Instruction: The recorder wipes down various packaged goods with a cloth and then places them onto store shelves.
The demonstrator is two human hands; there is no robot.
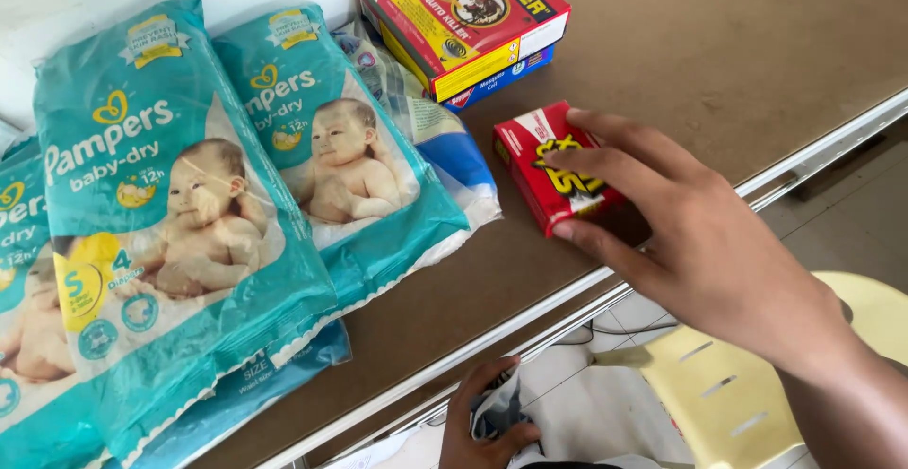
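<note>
We see our right hand (705, 242) gripping a small red box (553, 168) on the brown shelf (738, 62), fingers over its top and thumb at its near edge. Our left hand (482, 422) clutches a crumpled cloth (498, 405) below the shelf edge. Teal diaper packs (180, 233) lie to the left (overlapping one another), two stacked boxes (463, 20) behind, a yellow chair (747, 384) below.

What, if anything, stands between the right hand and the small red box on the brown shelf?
Nothing visible does. The right hand already touches the small red cardboard box, fingers along its top edge and thumb at its near corner. The teal diaper packs lie off to its left, apart from it.
</note>
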